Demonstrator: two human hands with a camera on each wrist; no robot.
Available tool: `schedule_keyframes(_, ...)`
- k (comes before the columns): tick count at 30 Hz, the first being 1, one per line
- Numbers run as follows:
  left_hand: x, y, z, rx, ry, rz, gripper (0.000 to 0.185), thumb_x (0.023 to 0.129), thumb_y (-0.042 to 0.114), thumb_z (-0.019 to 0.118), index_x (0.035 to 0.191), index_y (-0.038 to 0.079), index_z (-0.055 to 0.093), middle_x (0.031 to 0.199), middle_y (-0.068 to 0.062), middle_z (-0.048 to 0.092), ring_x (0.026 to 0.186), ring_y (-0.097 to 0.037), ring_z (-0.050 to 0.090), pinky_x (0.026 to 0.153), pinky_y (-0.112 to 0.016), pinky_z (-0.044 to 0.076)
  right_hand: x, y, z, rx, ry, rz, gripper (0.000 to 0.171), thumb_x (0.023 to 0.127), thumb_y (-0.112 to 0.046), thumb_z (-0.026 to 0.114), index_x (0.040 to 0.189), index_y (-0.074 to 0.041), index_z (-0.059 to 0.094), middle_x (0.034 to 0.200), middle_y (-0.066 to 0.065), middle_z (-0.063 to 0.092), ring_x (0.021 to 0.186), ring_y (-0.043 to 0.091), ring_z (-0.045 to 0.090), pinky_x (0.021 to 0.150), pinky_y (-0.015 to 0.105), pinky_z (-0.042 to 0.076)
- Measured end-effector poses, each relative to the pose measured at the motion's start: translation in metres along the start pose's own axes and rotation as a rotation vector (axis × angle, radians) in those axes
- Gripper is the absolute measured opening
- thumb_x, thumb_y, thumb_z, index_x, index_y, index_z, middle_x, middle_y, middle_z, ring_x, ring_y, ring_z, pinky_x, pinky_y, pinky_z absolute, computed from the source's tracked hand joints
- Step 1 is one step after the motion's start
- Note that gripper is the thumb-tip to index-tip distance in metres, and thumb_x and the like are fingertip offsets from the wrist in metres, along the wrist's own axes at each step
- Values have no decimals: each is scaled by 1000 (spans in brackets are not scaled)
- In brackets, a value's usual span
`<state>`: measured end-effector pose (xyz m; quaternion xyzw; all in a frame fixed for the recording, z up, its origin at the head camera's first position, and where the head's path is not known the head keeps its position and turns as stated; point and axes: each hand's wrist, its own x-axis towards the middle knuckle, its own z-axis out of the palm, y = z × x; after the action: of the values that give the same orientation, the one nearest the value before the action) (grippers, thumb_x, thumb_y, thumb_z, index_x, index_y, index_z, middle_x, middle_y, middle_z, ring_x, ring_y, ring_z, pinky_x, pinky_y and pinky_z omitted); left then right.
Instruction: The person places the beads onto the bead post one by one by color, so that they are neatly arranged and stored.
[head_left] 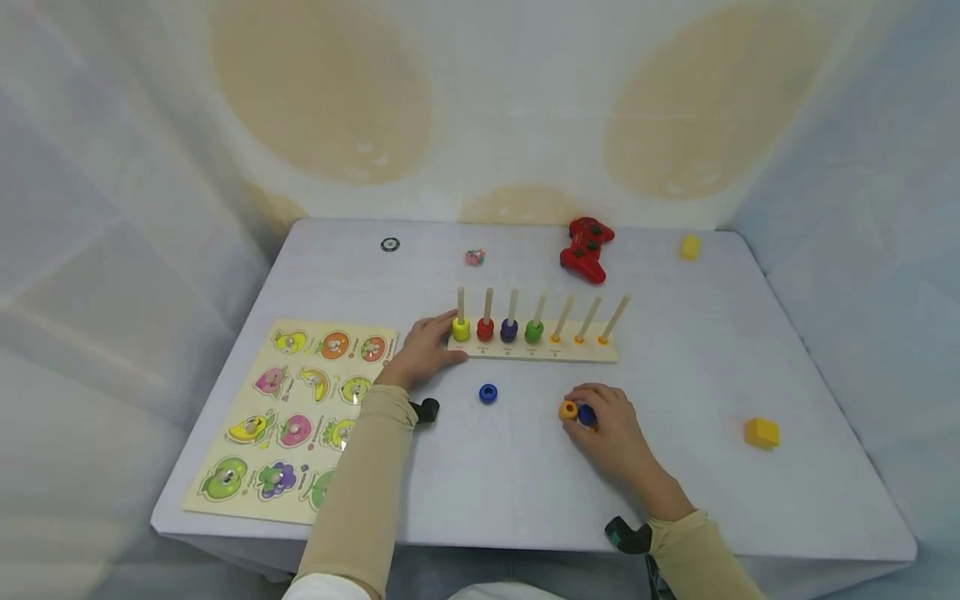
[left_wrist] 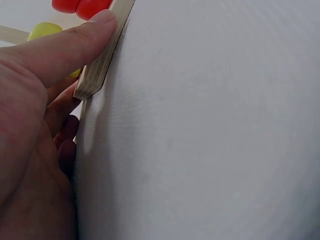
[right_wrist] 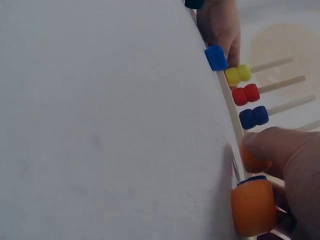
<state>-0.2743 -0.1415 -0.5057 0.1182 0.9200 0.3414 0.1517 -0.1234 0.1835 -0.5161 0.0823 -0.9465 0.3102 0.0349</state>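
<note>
- Left of the peg board (head_left: pixel 558 350), a fruit puzzle (head_left: pixel 292 417) lay flat; its printing was too small to read.
- The left hand (head_left: pixel 423 350) gripped the board's left end, thumb along its front edge.
- Before the board, the right hand (head_left: pixel 611 425) pinched an orange ring (head_left: pixel 567 410) beside a blue one (head_left: pixel 587 414). The ring looked light, stiff and smooth, best taken by its rim.

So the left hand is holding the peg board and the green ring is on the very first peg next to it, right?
Not quite. The left hand does hold the peg board at its end, but the ring on the first peg beside it is the yellow ring. The green ring sits on the fourth peg. The head view shows this.
</note>
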Motion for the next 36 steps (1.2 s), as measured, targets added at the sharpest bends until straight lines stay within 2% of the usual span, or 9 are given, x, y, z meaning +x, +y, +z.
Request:
schedule_keyframes(4,0,-1,0,-5,-1,6,80,92,39,75,160,26,35,170,11,25,158,-30,14,129,-57,16,14,-8,-13,8,37,-36,34,91,-24,77,121,-13,67,131,10,64,126,34,51,108,58,40)
schedule_keyframes(8,1,-2,1,2,-5,22,81,91,38,76,160,25,35,170,11,26,158,-31,15,129,-57,16,40,-21,-35,6,164,-122,38,89,-17,79,123,-8,66,128,14,65,118,36,55,102,56,45)
schedule_keyframes(13,4,-4,3,9,2,29,81,90,38,76,160,25,36,170,10,26,158,-31,16,128,-58,18,76,-38,-67,34,312,-142,38,92,-14,76,127,-4,64,125,17,64,108,34,57,90,47,49)
schedule_keyframes(16,4,-4,3,20,2,33,81,91,39,76,160,25,35,170,10,26,158,-31,16,128,-58,18,93,-44,-79,21,320,-117,38,93,-15,75,127,-3,64,120,18,65,98,32,57,79,40,47)
schedule_keyframes(19,1,-3,2,23,1,33,81,91,39,76,160,24,36,170,9,27,158,-32,17,128,-57,18,102,-47,-82,-8,269,-81,39,95,-18,73,129,-3,65,116,18,65,87,29,54,69,35,42)
schedule_keyframes(23,-2,-3,1,27,7,30,81,91,38,76,159,23,37,169,8,28,157,-32,18,128,-56,19,107,-50,-79,-42,224,-48,42,95,-23,73,133,-5,65,115,16,67,82,26,53,62,30,39)
schedule_keyframes(29,-2,-7,3,15,18,40,80,90,38,76,159,23,38,169,8,28,157,-32,18,128,-57,19,105,-52,-77,-45,271,-70,44,94,-24,74,134,-6,66,115,15,68,80,26,56,62,30,41)
schedule_keyframes(32,-2,-7,4,-11,22,38,81,89,36,78,158,23,39,169,9,29,157,-32,18,128,-57,18,98,-49,-77,-27,302,-72,39,96,-21,72,131,-6,67,112,14,67,80,26,56,64,30,41)
schedule_keyframes(36,-1,-6,5,-10,24,43,80,89,35,78,158,23,40,168,9,30,157,-31,18,128,-57,17,79,-40,-75,-23,316,-28,32,97,-19,70,127,-7,67,110,12,67,81,26,57,63,28,41)
